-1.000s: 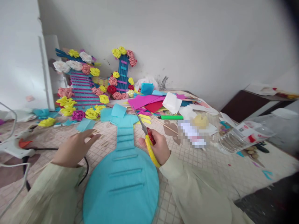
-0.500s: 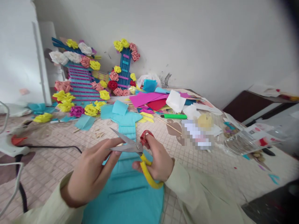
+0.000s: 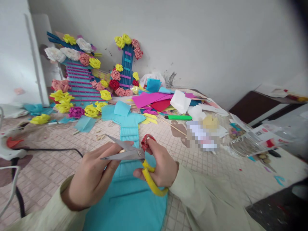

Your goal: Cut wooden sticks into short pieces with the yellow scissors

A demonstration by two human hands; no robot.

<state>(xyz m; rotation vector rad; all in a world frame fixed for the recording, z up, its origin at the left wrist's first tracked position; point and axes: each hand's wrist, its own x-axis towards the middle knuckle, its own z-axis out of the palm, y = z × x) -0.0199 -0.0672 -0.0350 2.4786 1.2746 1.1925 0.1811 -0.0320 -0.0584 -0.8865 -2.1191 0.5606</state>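
**Turquoise piece is ridged, but carries no flowers**

On the counter [image 3: 223,170], a turquoise guitar-shaped piece [image 3: 134,211] is laid flat, partly covered by both hands. Ridges are already formed across its neck and body. On its visible part no flowers are attached, while many are carried by the left decorated piece [image 3: 81,83] and the right decorated piece [image 3: 127,64] behind it; it is therefore judged less advanced than these. Above its neck, a small pale piece [image 3: 122,150] seems to be pinched by the left hand [image 3: 93,173], between the opened blades of the scissors [image 3: 138,154], whose handles are gripped by the right hand [image 3: 162,162]. No finished cut can be seen. Compared with one second earlier, the hands are brought together over the guitar-shaped piece, and the blades, nearly closed then, are spread.
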